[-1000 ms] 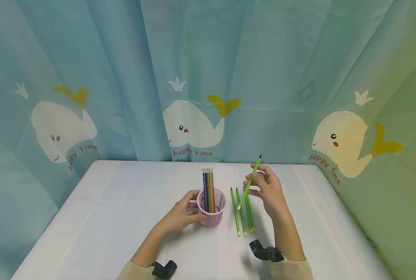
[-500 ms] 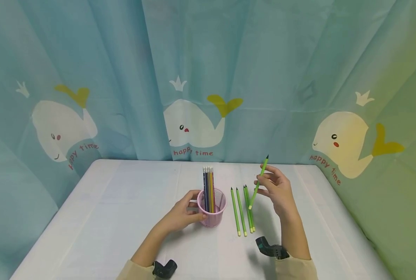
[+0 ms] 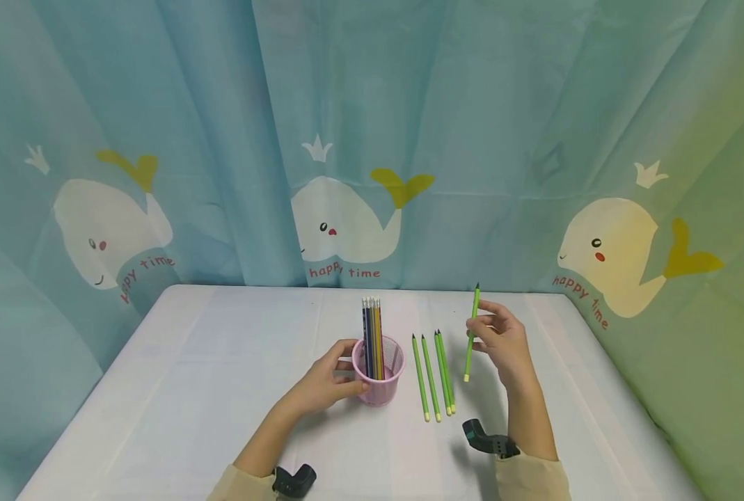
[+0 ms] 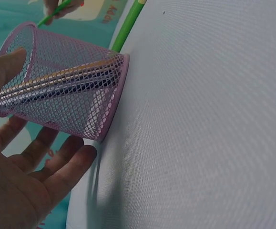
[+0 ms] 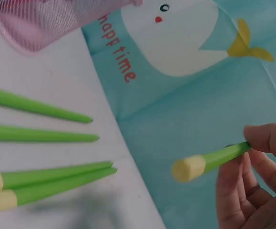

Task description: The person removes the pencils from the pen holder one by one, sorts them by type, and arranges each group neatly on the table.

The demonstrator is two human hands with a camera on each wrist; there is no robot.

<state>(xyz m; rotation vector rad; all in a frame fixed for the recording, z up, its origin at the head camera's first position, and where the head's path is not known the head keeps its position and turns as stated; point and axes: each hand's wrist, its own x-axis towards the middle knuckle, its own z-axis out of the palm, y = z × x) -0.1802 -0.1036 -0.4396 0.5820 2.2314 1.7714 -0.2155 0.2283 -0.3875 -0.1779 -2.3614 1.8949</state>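
My left hand (image 3: 323,381) holds a pink mesh pencil cup (image 3: 379,394) from its left side, thumb at the front and fingers behind. In the left wrist view the thumb overlaps the cup's mesh (image 4: 76,52) near the rim. Several dark, yellow and red pencils (image 3: 372,341) stand in the cup, eraser ends up. To the right, my right hand (image 3: 503,342) pinches a green pencil (image 3: 470,348) above the table, dark tip up and pale yellow end down. The right wrist view shows this pencil's yellow end (image 5: 189,169) pointing away from the fingers.
Several more green pencils (image 3: 431,379) lie side by side between cup and right hand, tips toward the back; two of them touch. The white table (image 3: 221,362) ends at a blue-green curtain (image 3: 484,139) printed with whales. Each wrist wears a black device (image 3: 489,440).
My right hand has moved right with the green pencil, away from the pencils on the table. The pencil has turned more upright. My left hand and the cup stay in place.
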